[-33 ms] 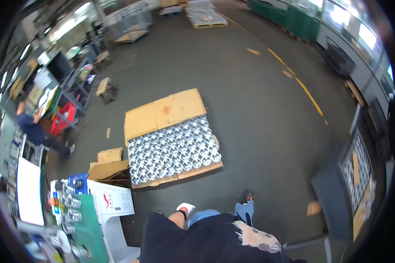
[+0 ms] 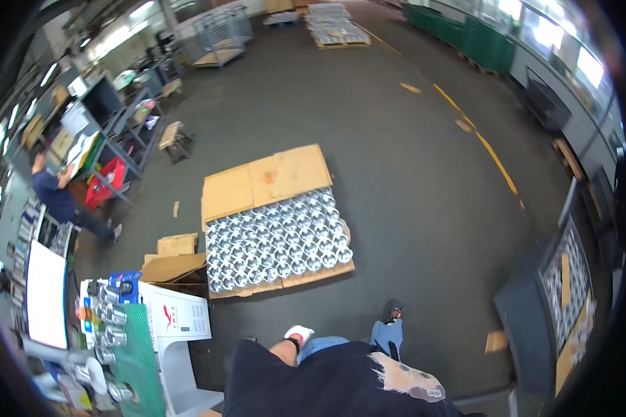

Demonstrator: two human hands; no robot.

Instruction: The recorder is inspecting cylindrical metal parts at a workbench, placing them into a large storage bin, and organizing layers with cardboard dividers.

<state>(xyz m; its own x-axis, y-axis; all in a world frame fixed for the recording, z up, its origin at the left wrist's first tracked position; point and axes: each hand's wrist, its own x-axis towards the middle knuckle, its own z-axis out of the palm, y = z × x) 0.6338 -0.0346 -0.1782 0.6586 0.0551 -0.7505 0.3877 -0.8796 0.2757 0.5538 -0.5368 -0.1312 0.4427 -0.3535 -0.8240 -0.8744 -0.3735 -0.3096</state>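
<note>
From the black sleeve [image 2: 254, 361] my left forearm reaches out, with a dark band at its wrist. My left hand [image 2: 298, 336] hangs low beside my jeans, small and partly merged with something white; whether that is a glove or a shoe behind it I cannot tell. Its fingers do not show clearly, nor does anything held. My right hand is outside the picture. Ahead on the floor, rows of shiny round metal parts [image 2: 278, 240] stand packed together, with a flat cardboard sheet [image 2: 264, 177] over the far rows.
Left of me are a white moulded plastic chair [image 2: 181, 316] and a green mat [image 2: 133, 354] beside metal parts [image 2: 115, 337]. Folded cardboard [image 2: 177, 267] lies between. A person [image 2: 55, 194] stands at a far-left bench. A dark bin [image 2: 528, 326] stands right, near a yellow floor line [image 2: 494, 153].
The whole view has shifted slightly, so the floor and far objects sit a little lower and further right. My left hand stays low, near my leg.
</note>
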